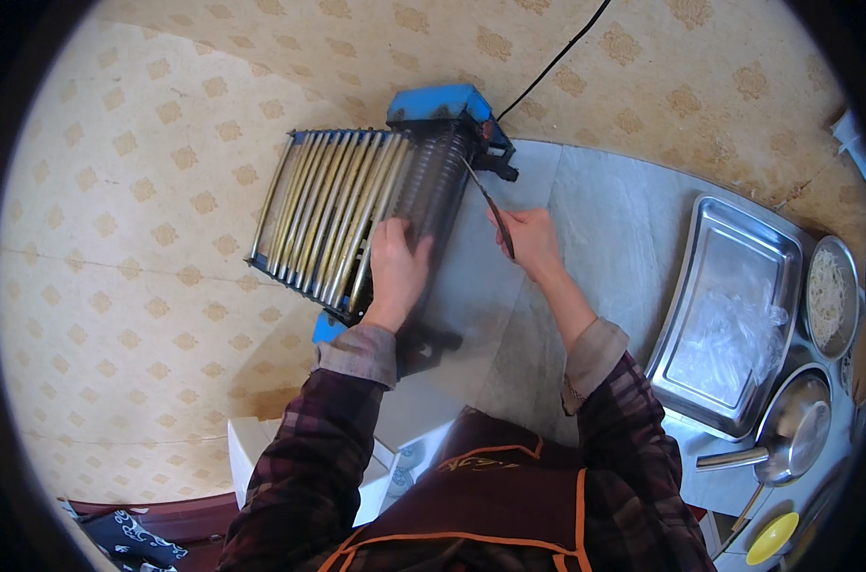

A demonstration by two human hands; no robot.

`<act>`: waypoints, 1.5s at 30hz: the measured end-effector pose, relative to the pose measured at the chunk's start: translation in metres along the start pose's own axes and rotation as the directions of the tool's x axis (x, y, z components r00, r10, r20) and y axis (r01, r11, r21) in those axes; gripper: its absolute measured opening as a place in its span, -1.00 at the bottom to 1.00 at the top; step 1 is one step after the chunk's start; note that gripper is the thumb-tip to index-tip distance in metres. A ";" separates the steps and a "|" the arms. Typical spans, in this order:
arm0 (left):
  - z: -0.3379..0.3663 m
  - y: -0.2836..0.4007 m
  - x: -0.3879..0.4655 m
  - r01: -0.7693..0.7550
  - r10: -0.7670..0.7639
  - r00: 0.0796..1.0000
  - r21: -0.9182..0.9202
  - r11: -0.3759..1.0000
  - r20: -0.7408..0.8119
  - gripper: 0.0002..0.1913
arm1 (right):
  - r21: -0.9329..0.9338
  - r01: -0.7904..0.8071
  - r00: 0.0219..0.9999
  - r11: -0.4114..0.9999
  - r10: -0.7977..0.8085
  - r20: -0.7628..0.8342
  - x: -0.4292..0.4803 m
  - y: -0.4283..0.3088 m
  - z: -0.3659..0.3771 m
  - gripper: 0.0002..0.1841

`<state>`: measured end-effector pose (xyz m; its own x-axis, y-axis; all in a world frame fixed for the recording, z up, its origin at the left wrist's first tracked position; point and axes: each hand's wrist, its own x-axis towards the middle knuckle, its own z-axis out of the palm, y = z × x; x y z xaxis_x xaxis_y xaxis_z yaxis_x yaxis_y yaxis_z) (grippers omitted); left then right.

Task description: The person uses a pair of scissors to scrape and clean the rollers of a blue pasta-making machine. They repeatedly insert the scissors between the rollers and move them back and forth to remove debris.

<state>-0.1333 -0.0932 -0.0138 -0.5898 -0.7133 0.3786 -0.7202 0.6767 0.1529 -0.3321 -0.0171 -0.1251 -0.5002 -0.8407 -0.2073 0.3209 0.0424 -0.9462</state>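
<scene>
My right hand (529, 239) grips a thin, dark tool (484, 193) whose narrow tip reaches up to the right side of a ribbed dark drum (433, 171). The drum belongs to a blue-framed machine (440, 101) lying across the left end of the counter. Left of the drum runs a slanted row of parallel metal tubes (333, 207), stained yellowish. My left hand (399, 268) rests at the drum's lower part beside the tubes, thumb apart from the fingers. I see nothing held in it, though its fingertips partly hide what they touch. The drum's lower end looks blurred.
The grey stone-look counter (590, 207) bears a steel tray (705, 222) holding a clear plastic bag (737, 329). Right of it are a bowl of pale shreds (826, 300), a steel pan (794, 429) and a yellow dish (771, 538). A black cable (558, 57) runs up from the machine.
</scene>
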 end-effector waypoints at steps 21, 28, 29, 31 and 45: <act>-0.002 0.002 0.000 -0.012 0.012 1.000 -0.002 1.000 0.018 -0.62 | 0.496 -0.261 0.963 0.828 0.260 0.072 -0.024 -0.023 0.034 -0.51; -0.003 0.006 0.001 -0.022 0.022 1.000 -0.027 0.999 0.007 -0.69 | 0.854 -0.379 0.897 0.357 0.367 0.245 -0.032 -0.066 0.061 -0.65; -0.004 0.007 0.001 -0.060 0.060 0.996 0.008 0.998 -0.062 -0.71 | 0.866 -0.371 0.895 0.335 0.378 0.237 -0.034 -0.072 0.064 -0.67; -0.009 0.013 0.004 -0.127 0.142 0.969 0.085 0.988 -0.200 -0.73 | 0.888 -0.353 0.890 0.295 0.397 0.222 -0.033 -0.079 0.068 -0.70; -0.022 0.075 0.030 0.099 -0.089 0.995 -0.522 0.847 0.044 -0.59 | 0.867 -0.213 0.901 0.450 0.434 -0.005 -0.011 -0.108 0.096 -0.76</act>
<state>-0.1971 -0.0600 0.0293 -0.5388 -0.7780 0.3232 -0.4776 0.5981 0.6435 -0.2842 -0.0641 0.0033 -0.3151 -0.7367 -0.5984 0.9483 -0.2703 -0.1665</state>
